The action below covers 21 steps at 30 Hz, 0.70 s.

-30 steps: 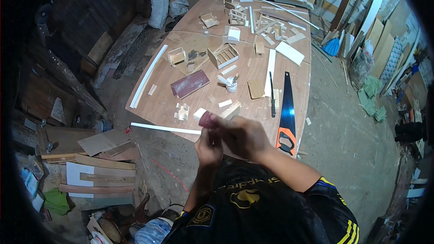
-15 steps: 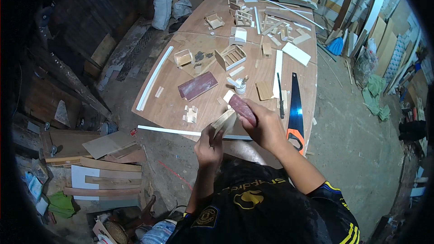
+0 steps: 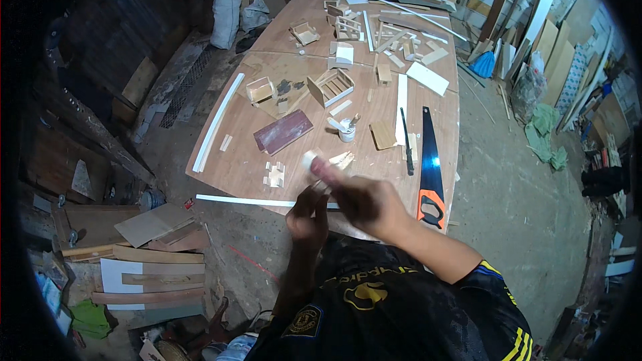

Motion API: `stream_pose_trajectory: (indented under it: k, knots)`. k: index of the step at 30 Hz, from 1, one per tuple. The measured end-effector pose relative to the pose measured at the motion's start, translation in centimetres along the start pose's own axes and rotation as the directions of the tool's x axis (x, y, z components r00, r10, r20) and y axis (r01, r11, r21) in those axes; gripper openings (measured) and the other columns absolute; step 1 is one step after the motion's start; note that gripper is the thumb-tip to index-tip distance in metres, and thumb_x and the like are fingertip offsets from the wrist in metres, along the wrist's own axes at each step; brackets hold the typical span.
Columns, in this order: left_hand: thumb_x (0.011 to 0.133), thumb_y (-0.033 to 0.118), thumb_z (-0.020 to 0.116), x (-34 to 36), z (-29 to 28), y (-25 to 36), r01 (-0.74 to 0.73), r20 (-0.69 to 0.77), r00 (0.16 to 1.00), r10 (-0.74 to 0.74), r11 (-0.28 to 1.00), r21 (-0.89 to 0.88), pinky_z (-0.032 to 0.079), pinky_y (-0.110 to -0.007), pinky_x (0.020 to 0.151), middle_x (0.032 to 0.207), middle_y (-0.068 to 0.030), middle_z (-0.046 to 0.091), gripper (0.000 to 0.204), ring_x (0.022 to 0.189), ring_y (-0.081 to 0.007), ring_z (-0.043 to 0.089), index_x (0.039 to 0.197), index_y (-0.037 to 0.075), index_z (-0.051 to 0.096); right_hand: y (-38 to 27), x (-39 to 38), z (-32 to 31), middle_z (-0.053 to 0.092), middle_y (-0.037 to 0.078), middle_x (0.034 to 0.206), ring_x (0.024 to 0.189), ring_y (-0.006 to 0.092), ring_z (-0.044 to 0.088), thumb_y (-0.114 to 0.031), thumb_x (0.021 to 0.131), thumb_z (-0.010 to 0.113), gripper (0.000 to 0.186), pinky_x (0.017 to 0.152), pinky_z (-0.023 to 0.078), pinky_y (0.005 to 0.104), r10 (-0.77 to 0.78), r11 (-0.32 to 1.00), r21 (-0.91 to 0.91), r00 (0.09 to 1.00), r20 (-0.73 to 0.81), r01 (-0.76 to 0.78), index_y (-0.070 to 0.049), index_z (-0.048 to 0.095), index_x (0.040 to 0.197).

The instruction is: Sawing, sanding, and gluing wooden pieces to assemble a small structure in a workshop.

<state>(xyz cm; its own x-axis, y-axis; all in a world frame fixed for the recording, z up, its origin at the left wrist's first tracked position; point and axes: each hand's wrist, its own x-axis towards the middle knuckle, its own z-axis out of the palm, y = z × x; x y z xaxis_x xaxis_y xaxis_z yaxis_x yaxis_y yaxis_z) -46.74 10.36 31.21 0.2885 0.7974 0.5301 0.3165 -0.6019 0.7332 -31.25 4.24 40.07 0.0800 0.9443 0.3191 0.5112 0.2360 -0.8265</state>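
you are gripping a small wood piece (image 3: 340, 160) in your left hand (image 3: 309, 212) at frame centre, your right hand (image 3: 364, 199) closing round a sanding block (image 3: 319, 166). sanding looks unfinished; further small frames (image 3: 330, 85) are lying on the table (image 3: 241, 160) above.

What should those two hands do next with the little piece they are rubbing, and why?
Probably another short stroke: the right hand holds a small block, blurred in mid-motion, against the small wood piece pinched in the left hand. Both are raised at the near edge of the table. It looks like sanding, though the blur hides the contact.
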Motion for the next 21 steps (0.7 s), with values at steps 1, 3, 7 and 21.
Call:
stream_pose_trajectory:
  k: [1, 3, 7, 21]
  knots:
    - [0.088, 0.006, 0.071, 0.1, -0.2, 0.6, 0.040, -0.005, 0.999, -0.041, 0.999, -0.010, 0.058, -0.037, 0.070, 0.097, -0.0185, 0.070, 0.018, 0.082, -0.0311, 0.072, 0.103, 0.000, 0.064, -0.2, -0.1, 0.3, 0.064, 0.019, 0.078, 0.062, 0.0239, 0.061, 0.004, 0.081, 0.065, 0.067, 0.061, 0.051, 0.0354, -0.099, 0.985, -0.143, 0.994, -0.041, 0.092, -0.018, 0.053, 0.143]
    - [0.088, 0.006, 0.070, -0.3, -0.6, 0.4, 0.092, 0.013, 0.996, -0.092, 0.996, -0.008, 0.058, -0.037, 0.071, 0.096, -0.0178, 0.070, 0.016, 0.082, -0.0301, 0.072, 0.103, 0.000, 0.065, 0.3, 0.7, -0.5, 0.065, 0.019, 0.080, 0.066, 0.0247, 0.065, 0.004, 0.081, 0.065, 0.067, 0.062, 0.052, 0.0354, -0.041, 0.989, -0.140, 0.999, -0.007, 0.040, -0.018, 0.052, 0.143]
    - [0.089, 0.006, 0.069, 0.3, -0.2, -0.3, 0.098, 0.065, 0.993, -0.095, 0.994, -0.047, 0.058, -0.036, 0.068, 0.089, -0.0162, 0.070, 0.014, 0.078, -0.0285, 0.072, 0.101, 0.002, 0.064, 1.1, 1.0, 0.4, 0.069, 0.018, 0.088, 0.073, 0.0276, 0.068, -0.005, 0.083, 0.067, 0.062, 0.064, 0.054, 0.0363, 0.061, 0.994, -0.090, 0.998, 0.034, -0.057, -0.018, 0.053, 0.143]
    - [0.094, 0.016, 0.066, 1.4, -1.4, 0.4, 0.362, 0.123, 0.932, -0.341, 0.882, -0.303, 0.050, -0.031, 0.084, 0.097, -0.0141, 0.069, 0.027, 0.091, -0.0176, 0.063, 0.113, -0.004, 0.062, -0.4, -0.6, -9.2, 0.067, 0.005, 0.104, 0.084, 0.0061, 0.058, -0.004, 0.091, 0.067, 0.053, 0.076, 0.049, 0.0211, 0.253, 0.964, 0.206, 0.825, -0.505, -0.169, 0.000, 0.051, 0.141]
